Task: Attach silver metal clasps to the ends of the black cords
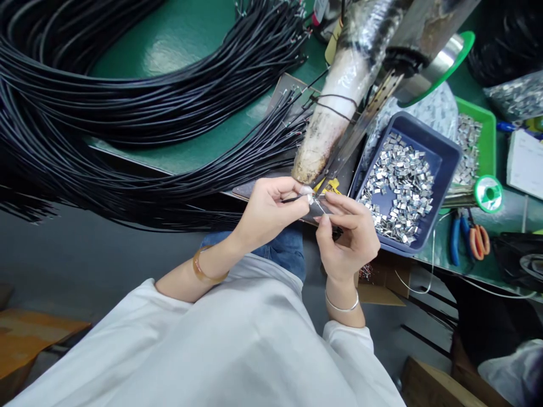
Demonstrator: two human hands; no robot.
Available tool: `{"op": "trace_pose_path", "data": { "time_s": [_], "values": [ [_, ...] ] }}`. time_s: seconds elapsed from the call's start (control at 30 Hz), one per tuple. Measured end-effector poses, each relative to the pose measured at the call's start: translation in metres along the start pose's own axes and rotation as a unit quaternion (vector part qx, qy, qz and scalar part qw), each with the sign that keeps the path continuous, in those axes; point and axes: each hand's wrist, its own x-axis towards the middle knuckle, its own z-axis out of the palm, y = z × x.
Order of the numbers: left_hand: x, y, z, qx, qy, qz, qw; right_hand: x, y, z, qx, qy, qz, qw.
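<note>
In the head view, my left hand (271,210) is closed in a pinch on the end of a black cable (290,199). Something white covers its fingertips. My right hand (350,234) faces it, thumb and fingers pinched around thin pale wires (320,207) at the cable's tip. Details between the fingertips are too small to make out. Just above both hands, the stained tip of a white plastic-wrapped tube (328,121) hangs down, with a yellow part (328,186) behind the fingers. A thick bundle of black cables (203,189) lies left of my hands, their stripped ends near the tube.
Right of my hands stands a dark blue bin (447,150) of small metal pieces; a green bin (487,138) is behind it. A solder spool (487,194), pliers (479,242) and a metal reel (436,70) are nearby. More cables (169,93) cover the green table (190,37).
</note>
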Motion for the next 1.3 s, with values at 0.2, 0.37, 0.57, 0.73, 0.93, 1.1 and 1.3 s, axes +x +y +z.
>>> {"op": "trace_pose_path", "data": {
  "time_s": [0.2,0.37,0.57,0.73,0.93,1.1,1.3],
  "values": [
    [-0.0004,-0.0002,-0.0017,0.012,-0.005,-0.01,1.0,-0.0003,-0.0013,-0.002,0.002,-0.017,0.01,1.0],
    [-0.0008,-0.0025,-0.0033,0.022,-0.017,-0.003,1.0,-0.0025,0.0016,-0.0007,0.006,-0.006,0.02,1.0],
    [-0.002,-0.0029,-0.002,0.034,0.003,-0.018,0.999,-0.0001,0.0023,-0.001,-0.014,-0.008,0.019,1.0],
    [-0.0017,0.0039,0.0004,0.014,0.004,-0.018,1.0,0.0024,-0.0009,-0.0014,-0.03,-0.005,0.009,0.999],
    [-0.0018,-0.0004,-0.0044,0.032,-0.02,-0.01,0.999,0.0004,-0.001,-0.0011,0.005,-0.015,0.019,1.0],
    [-0.0026,-0.0007,-0.0043,0.031,-0.024,0.0,0.999,0.001,-0.0007,-0.0015,-0.006,-0.006,0.019,1.0],
    [-0.0035,0.0039,-0.0005,0.026,-0.01,-0.013,1.0,0.0048,-0.0035,-0.0015,-0.026,-0.002,0.007,1.0]
  ]
}}
